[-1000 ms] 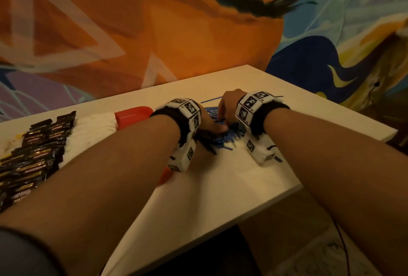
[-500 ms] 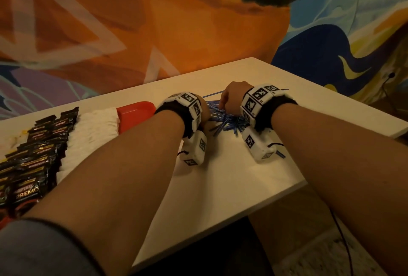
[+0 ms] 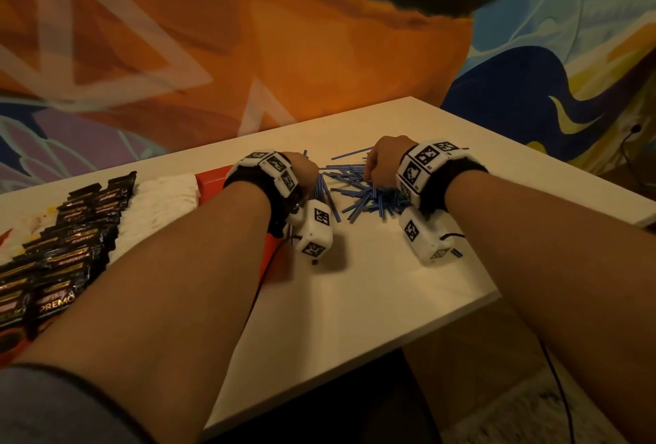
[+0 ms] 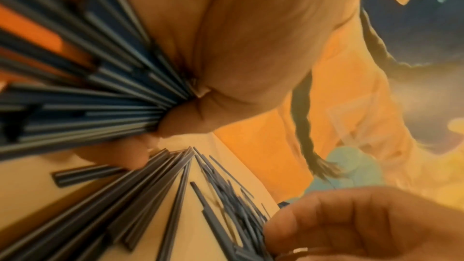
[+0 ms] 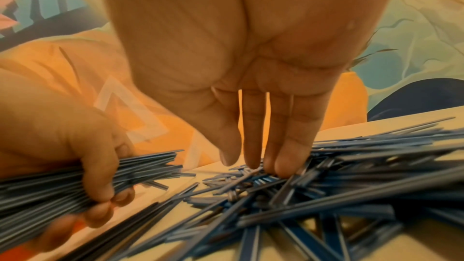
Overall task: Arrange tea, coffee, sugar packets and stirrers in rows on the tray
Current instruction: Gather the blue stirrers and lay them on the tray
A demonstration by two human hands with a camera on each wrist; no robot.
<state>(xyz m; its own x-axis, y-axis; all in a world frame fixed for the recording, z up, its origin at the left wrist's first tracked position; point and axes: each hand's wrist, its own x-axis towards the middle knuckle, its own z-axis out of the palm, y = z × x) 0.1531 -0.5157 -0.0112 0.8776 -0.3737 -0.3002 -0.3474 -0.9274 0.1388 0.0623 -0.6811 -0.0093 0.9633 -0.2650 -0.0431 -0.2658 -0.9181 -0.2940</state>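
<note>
Stirrers (image 5: 45, 184) are gripped in a fanned bundle by the left hand (image 5: 83, 168); the right hand (image 5: 253, 126), fingers straight, presses the loose pile (image 3: 369, 191) at the table (image 3: 355, 301) middle. Slippage from that loose fan could scatter them.

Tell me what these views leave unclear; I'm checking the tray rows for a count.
- Tray: head view, mostly hidden by the left arm and packets.
- Packet print: too small, dim.
- Stirrers in the left hand: wrist view blurred, uncountable.
- Right hand fingertips: buried in the pile.

"premo" in pale letters on one black packet (image 3: 58, 305) at lower left. other packet print too blurred to read.
</note>
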